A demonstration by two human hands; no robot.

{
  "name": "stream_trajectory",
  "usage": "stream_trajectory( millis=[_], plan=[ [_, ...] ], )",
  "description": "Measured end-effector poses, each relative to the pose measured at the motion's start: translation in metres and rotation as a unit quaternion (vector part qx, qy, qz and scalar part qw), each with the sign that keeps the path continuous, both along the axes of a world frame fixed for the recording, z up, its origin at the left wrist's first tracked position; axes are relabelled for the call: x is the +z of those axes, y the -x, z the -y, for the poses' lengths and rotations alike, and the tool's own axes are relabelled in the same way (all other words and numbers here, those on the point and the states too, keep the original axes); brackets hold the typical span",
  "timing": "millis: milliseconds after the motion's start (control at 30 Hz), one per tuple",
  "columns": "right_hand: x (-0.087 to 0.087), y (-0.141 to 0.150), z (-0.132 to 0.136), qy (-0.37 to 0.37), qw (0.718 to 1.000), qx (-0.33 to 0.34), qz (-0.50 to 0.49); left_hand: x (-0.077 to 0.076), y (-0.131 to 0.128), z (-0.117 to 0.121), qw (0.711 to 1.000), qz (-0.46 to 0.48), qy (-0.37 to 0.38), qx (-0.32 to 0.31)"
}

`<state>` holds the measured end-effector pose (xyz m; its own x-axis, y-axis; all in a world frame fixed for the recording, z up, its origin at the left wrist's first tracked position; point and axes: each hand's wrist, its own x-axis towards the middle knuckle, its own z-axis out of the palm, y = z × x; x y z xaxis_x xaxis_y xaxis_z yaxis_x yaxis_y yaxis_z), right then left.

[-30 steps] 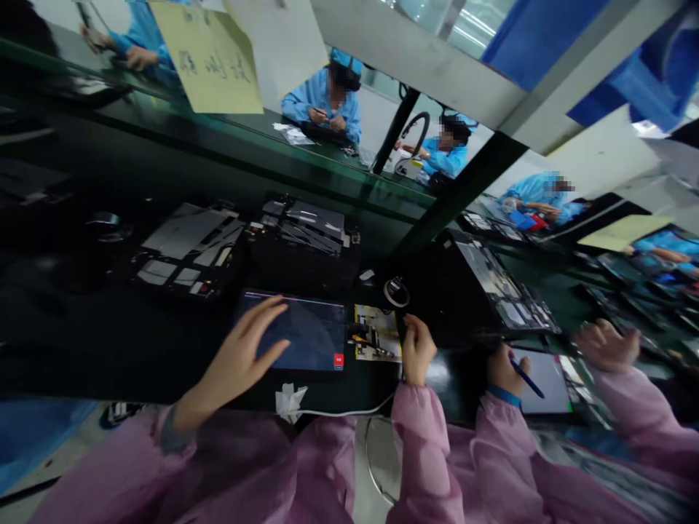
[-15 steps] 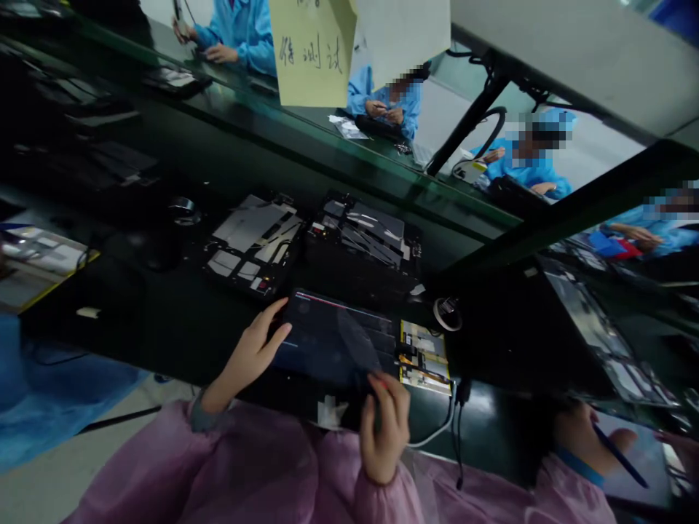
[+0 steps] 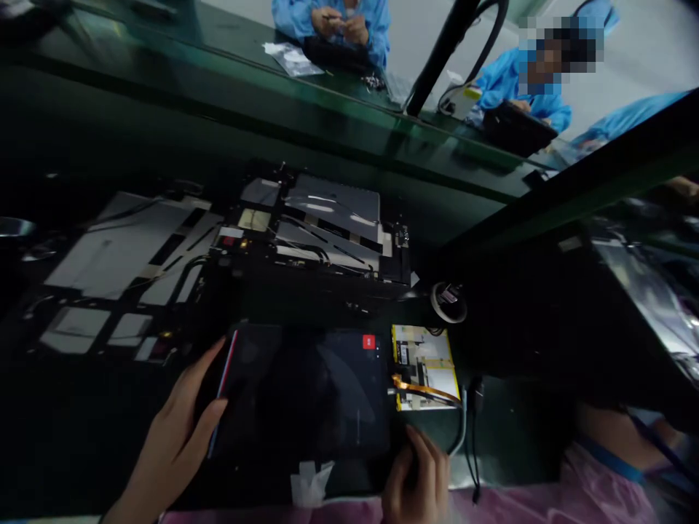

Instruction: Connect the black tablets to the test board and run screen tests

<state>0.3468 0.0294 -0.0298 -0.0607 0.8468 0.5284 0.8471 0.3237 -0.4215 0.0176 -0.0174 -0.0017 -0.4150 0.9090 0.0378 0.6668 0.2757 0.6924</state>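
Note:
A dark tablet (image 3: 306, 393) lies screen up on the bench, with a small red icon near its upper right corner and a thin coloured strip along its left edge. My left hand (image 3: 178, 429) grips that left edge, thumb at the near part and fingers farther up. Beyond the lower right corner of the tablet is my right hand (image 3: 418, 477), its fingers curled; what they hold, if anything, is hidden. Right of the tablet lies a battery pack (image 3: 429, 349) with yellow edges, and an orange flat cable (image 3: 418, 389) runs across it.
Opened tablet bodies (image 3: 333, 211) with grey batteries lie behind, another (image 3: 131, 247) at left. A tape roll (image 3: 448, 302), black cable (image 3: 475, 451) and clear tape piece (image 3: 311, 484) are nearby. A co-worker's arm (image 3: 617, 444) is at right; people in blue sit across.
The view has come closer to the bench. My right hand has moved off the screen to beside its lower right corner. A red icon now shows on the tablet; my left hand stays at its edge.

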Motion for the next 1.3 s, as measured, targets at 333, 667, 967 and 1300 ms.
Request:
stream_trajectory(
  millis=[333, 667, 967, 1300],
  plan=[
    [-0.011, -0.002, -0.002, -0.04, 0.999, -0.005, 0.0, 0.001, 0.001, -0.002, 0.999, -0.036, 0.023, 0.006],
    [-0.009, -0.005, -0.006, -0.027, 0.997, 0.07, -0.011, -0.004, 0.001, -0.009, 0.996, 0.075, -0.035, -0.01],
    [0.006, 0.003, -0.002, 0.028, 0.994, 0.098, -0.024, 0.052, -0.006, -0.024, 0.927, 0.369, -0.058, 0.011],
    [0.009, 0.018, 0.012, 0.038, 0.992, 0.118, -0.004, 0.076, -0.015, -0.074, 0.791, 0.607, 0.051, 0.066]
  ],
)
